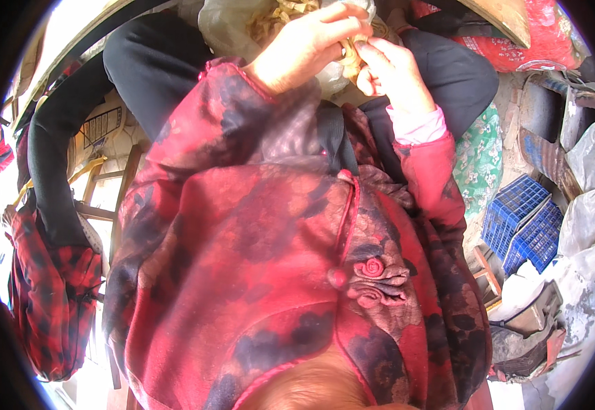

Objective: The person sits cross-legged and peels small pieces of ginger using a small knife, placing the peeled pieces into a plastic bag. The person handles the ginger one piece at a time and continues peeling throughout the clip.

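At the top centre, my left hand (308, 46) and my right hand (397, 72) meet over my lap. Between their fingers is a bundle of yellowish-tan strips (350, 64), its material unclear; the right thumb and fingers pinch it from the right, and the left fingers curl over it from above. Part of the bundle hangs below the fingertips. Just behind the left hand, more tan curled strips (277, 18) lie in a translucent plastic bag (220, 31) between my knees. The left fingers hide some of the held strips.
Blue plastic crates (515, 210), a green patterned cloth (477, 159) and grey plastic sheeting (590, 184) lie at the right. A red printed sack (523, 54) is at the upper right, beside a wooden board edge (505, 20). At the left are a wooden ladder-like frame (105, 210) and another person's checked sleeve (46, 292).
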`<state>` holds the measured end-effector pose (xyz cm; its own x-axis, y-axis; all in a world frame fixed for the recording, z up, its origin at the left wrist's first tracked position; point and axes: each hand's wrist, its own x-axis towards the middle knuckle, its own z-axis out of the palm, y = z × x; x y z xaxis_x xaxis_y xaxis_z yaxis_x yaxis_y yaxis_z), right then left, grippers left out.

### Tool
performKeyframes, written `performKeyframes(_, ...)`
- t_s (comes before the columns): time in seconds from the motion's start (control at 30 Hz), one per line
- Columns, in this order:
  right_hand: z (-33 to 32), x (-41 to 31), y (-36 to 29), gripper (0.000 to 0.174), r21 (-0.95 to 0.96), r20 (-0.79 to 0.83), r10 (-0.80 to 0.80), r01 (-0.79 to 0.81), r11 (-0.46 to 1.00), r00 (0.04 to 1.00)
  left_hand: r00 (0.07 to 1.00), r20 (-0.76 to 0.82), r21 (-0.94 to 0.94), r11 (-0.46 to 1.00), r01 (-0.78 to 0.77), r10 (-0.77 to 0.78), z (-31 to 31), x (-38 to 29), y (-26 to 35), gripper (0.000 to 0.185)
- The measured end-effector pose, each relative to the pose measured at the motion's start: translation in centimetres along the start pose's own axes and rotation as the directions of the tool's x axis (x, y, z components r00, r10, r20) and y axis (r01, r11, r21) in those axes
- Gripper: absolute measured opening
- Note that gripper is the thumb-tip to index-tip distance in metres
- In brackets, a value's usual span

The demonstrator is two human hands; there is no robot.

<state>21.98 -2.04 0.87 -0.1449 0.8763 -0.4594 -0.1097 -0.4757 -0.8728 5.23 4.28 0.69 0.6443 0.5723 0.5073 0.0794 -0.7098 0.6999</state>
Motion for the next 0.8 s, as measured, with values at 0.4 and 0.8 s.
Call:
performKeyframes(0.4,1.4,1.0,2.3,0.032,-0.150,-0.165,-0.324,0.301,0.942,0.932,0.806,0.165,-0.628,0.570,0.530,-0.568,0.6,-2.7,-3.8,0.018)
performKeyframes(0.8,0.1,1.5,4.9,0.030,0.457,0.002,-0.153,0.136,0.879,0.988,0.973,-0.018,0.209,0.951,0.229,-0.230,0.5,-2.3,-1.3,0.023)
